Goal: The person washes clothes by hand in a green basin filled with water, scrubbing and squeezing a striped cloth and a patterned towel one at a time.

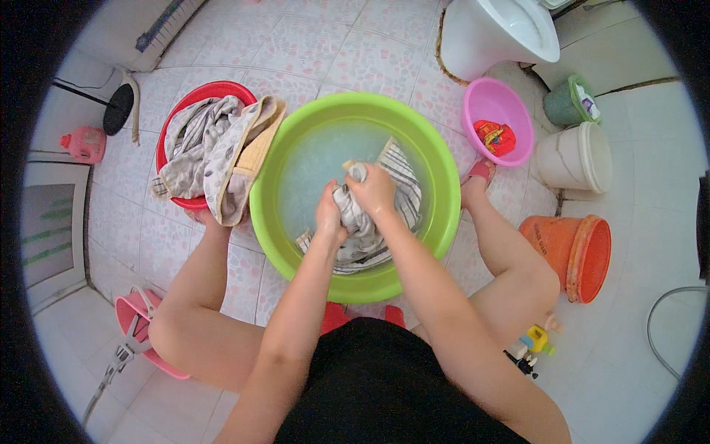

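Observation:
Between my knees stands a large green basin (268,222) holding cloudy, bluish water (314,159). A white cloth with grey stripes and prints (403,181) lies partly in the water, bunched up toward the middle. My left hand (330,213) is closed round one side of the bunched fabric. Just right of it, my right hand (372,192) grips the same cloth, with a fold poking out above the fingers. Both hands are close together over the basin. What part of the cloth sits under the surface is hard to make out.
A red basin (161,148) heaped with printed cloths (211,144) is at the left, touching distance from the green one. To the right are a pink basin (523,111) with a red packet (494,138), a white bucket (566,159), an orange bucket (555,240) and a toilet (492,41).

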`<action>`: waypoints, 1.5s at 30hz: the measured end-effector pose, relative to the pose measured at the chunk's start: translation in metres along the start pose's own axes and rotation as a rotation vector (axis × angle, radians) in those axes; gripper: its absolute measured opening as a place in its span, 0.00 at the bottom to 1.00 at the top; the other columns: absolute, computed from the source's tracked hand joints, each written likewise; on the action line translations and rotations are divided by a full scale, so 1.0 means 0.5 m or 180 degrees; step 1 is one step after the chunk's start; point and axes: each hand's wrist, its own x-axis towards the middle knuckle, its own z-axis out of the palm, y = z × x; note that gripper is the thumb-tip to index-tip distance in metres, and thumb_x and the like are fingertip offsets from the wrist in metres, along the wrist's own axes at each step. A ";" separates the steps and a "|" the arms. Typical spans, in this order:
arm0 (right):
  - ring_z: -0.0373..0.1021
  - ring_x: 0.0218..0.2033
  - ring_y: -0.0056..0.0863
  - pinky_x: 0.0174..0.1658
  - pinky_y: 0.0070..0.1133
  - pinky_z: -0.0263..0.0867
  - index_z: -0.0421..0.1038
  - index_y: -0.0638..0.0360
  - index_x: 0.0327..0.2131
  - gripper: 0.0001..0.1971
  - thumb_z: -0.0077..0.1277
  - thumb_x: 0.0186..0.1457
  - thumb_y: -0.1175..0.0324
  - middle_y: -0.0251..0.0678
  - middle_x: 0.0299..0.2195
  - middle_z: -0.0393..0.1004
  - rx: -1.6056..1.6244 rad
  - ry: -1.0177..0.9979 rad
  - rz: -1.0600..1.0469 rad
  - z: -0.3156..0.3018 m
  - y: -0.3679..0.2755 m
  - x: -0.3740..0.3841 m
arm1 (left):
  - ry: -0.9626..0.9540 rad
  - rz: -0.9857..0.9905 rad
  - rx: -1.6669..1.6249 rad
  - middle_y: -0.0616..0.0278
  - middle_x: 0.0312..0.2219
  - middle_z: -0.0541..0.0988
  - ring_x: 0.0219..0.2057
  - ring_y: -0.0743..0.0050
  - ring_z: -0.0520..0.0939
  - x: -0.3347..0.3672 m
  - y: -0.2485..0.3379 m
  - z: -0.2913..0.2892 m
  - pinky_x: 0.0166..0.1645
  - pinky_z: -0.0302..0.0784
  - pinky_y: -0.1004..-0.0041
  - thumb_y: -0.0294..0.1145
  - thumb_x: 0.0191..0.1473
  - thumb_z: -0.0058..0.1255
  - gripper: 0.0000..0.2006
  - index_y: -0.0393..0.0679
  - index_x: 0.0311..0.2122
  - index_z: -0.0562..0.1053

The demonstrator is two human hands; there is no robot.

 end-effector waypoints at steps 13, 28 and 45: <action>0.68 0.28 0.41 0.31 0.30 0.63 0.71 0.60 0.24 0.11 0.54 0.32 0.67 0.40 0.25 0.71 0.0255 0.0533 -0.1245 0.041 -0.083 -0.178 | -0.1529 -0.0071 -0.0959 0.63 0.26 0.72 0.28 0.70 0.73 0.096 -0.031 -0.154 0.35 0.70 0.70 0.44 0.52 0.42 0.12 0.47 0.32 0.69; 0.61 0.46 0.42 0.48 0.34 0.54 0.68 0.50 0.41 0.23 0.56 0.36 0.59 0.44 0.42 0.69 -0.0793 -0.0424 -0.0268 -0.147 0.113 0.011 | -0.0645 0.1098 0.2151 0.62 0.29 0.73 0.34 0.74 0.73 -0.082 0.160 -0.052 0.38 0.68 0.76 0.28 0.44 0.52 0.15 0.43 0.40 0.66; 0.69 0.34 0.40 0.37 0.29 0.64 0.61 0.58 0.46 0.26 0.55 0.40 0.67 0.45 0.31 0.72 -0.0060 -0.1090 -0.1030 -0.116 -0.061 -0.020 | -0.1006 0.3011 0.3857 0.45 0.41 0.63 0.47 0.48 0.63 -0.115 0.122 0.026 0.53 0.56 0.64 0.18 0.33 0.40 0.31 0.44 0.49 0.56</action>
